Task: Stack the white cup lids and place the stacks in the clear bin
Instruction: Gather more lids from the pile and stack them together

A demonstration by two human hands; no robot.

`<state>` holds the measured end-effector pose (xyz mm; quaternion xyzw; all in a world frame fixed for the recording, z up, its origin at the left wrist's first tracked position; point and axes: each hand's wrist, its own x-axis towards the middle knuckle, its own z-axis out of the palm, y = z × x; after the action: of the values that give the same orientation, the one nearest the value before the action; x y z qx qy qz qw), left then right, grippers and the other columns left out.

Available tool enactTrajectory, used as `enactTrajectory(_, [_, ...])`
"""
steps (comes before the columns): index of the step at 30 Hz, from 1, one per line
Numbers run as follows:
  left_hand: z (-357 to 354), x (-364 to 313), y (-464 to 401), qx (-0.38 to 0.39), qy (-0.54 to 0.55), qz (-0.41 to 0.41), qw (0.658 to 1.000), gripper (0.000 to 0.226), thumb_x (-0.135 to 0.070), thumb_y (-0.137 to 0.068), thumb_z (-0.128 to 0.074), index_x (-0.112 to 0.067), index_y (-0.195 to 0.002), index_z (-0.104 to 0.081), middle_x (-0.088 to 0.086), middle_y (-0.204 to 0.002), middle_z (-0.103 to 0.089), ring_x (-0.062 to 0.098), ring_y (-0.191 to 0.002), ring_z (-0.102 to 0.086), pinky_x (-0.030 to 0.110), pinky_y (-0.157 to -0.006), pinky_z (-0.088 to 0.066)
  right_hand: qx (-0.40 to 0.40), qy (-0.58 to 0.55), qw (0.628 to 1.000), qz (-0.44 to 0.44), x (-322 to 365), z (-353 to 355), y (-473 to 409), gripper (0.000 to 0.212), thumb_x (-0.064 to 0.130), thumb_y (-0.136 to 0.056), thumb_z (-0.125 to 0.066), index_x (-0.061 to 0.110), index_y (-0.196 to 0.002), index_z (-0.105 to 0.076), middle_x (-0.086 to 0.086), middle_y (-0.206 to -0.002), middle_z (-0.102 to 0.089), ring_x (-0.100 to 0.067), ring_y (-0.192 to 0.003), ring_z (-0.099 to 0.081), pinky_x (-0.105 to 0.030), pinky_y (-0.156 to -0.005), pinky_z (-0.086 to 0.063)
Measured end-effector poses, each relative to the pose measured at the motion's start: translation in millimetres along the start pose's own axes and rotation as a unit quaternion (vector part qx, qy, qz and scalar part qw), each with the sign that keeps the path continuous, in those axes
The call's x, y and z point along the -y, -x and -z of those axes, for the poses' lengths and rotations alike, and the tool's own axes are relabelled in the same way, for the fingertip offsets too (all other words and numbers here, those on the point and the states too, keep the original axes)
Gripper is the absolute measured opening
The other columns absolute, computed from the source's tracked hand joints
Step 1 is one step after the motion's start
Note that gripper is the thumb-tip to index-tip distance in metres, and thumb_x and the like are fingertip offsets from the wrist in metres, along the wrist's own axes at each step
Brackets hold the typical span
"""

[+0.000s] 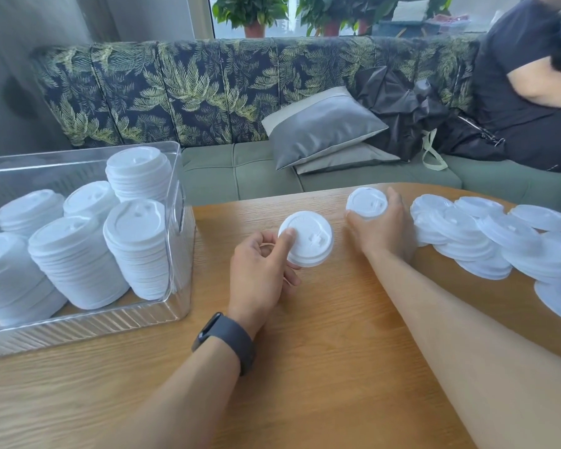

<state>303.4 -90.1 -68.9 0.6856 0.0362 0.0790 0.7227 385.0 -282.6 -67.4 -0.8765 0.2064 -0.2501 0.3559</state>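
Observation:
My left hand (263, 267) grips a short stack of white lids (310, 238) at the table's middle, thumb on top. Further right, my right hand (384, 230) holds another white lid (366, 202) by its rim just above the table. A loose pile of white lids (499, 234) spreads along the right side, right beside that hand. The clear bin (175, 306) stands at the left and holds several tall stacks of lids (136, 247).
The wooden table (321, 351) ends at a green sofa with a grey cushion (321, 128) and a black bag (402, 115). A person in dark clothes (525, 85) sits at the far right. Potted plants stand behind the sofa.

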Motion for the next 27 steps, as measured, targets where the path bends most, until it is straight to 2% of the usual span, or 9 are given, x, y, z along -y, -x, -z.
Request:
enactTrajectory(4, [-0.2, -0.1, -0.7, 0.0, -0.004, -0.001, 1.0, 0.033, -0.038, -0.098, -0.07, -0.005, -0.101, -0.066, 0.022, -0.062, -0.068, 0.027, -0.044, -0.058, 0.031, -0.046, -0.047, 0.008, 0.01, 1.0, 0.004, -0.4, -1.9, -2.2, 0.077, 0.04, -0.081, -0.082, 0.022, -0.147, -0.047, 0.0, -0.143, -0.058, -0.028, -0.128, -0.057, -0.042, -0.099, -0.047])
enactTrajectory(10, [-0.7, -2.4, 3.9, -0.013, -0.006, 0.0, 1.0, 0.034, -0.038, -0.098, -0.07, -0.004, -0.101, -0.065, 0.023, -0.063, -0.069, 0.027, -0.046, -0.059, 0.031, -0.047, -0.049, 0.011, -0.032, 0.999, 0.017, -3.9, 2.8, 6.2, 0.078, 0.047, -0.077, -0.083, 0.021, -0.143, -0.052, -0.002, -0.14, -0.051, -0.027, -0.123, -0.057, -0.042, -0.096, -0.048])
enactTrajectory(15, [2.1, -6.8, 17.5, -0.049, 0.018, 0.019, 0.998, 0.033, -0.038, -0.098, -0.069, -0.005, -0.097, -0.065, 0.024, -0.061, -0.068, 0.023, -0.046, -0.059, 0.027, -0.044, -0.046, 0.073, -0.051, 0.996, 0.033, -4.2, 17.1, 31.6, 0.089, 0.057, -0.076, -0.083, 0.018, -0.148, -0.05, -0.001, -0.143, -0.044, -0.023, -0.124, -0.056, -0.039, -0.098, -0.049])
enactTrajectory(19, [11.9, -10.0, 43.0, -0.053, 0.035, 0.036, 0.997, 0.033, -0.036, -0.1, -0.067, -0.003, -0.097, -0.064, 0.021, -0.057, -0.066, 0.024, -0.047, -0.059, 0.028, -0.046, -0.046, 0.09, -0.079, 0.992, 0.033, -5.3, 39.1, 65.3, 0.074, 0.06, -0.071, -0.086, 0.024, -0.129, -0.057, 0.003, -0.125, -0.043, -0.019, -0.102, -0.057, -0.031, -0.085, -0.043])
enactTrajectory(22, [22.2, -13.8, 69.9, -0.049, 0.03, 0.042, 0.997, 0.033, -0.036, -0.101, -0.066, -0.003, -0.099, -0.064, 0.021, -0.056, -0.066, 0.024, -0.046, -0.058, 0.03, -0.047, -0.047, 0.096, -0.123, 0.987, 0.043, -8.8, 55.3, 95.8, 0.073, 0.061, -0.067, -0.088, 0.03, -0.123, -0.054, 0.007, -0.121, -0.04, -0.01, -0.102, -0.053, -0.027, -0.089, -0.044])
enactTrajectory(24, [29.3, -16.4, 89.0, -0.05, 0.023, 0.044, 0.998, 0.032, -0.036, -0.101, -0.066, -0.004, -0.098, -0.065, 0.022, -0.06, -0.067, 0.024, -0.047, -0.058, 0.029, -0.047, -0.046, 0.095, -0.147, 0.983, 0.056, -10.7, 64.6, 118.9, 0.069, 0.063, -0.065, -0.087, 0.034, -0.119, -0.054, 0.009, -0.12, -0.041, -0.01, -0.106, -0.053, -0.029, -0.091, -0.047])
enactTrajectory(27, [40.0, -19.6, 118.6, -0.049, 0.021, 0.047, 0.997, 0.032, -0.035, -0.101, -0.066, -0.003, -0.097, -0.064, 0.02, -0.061, -0.068, 0.022, -0.046, -0.057, 0.027, -0.045, -0.046, 0.1, -0.17, 0.978, 0.066, -13.4, 83.2, 154.8, 0.064, 0.067, -0.065, -0.084, 0.04, -0.113, -0.051, 0.02, -0.112, -0.055, -0.01, -0.102, -0.058, -0.039, -0.088, -0.053])
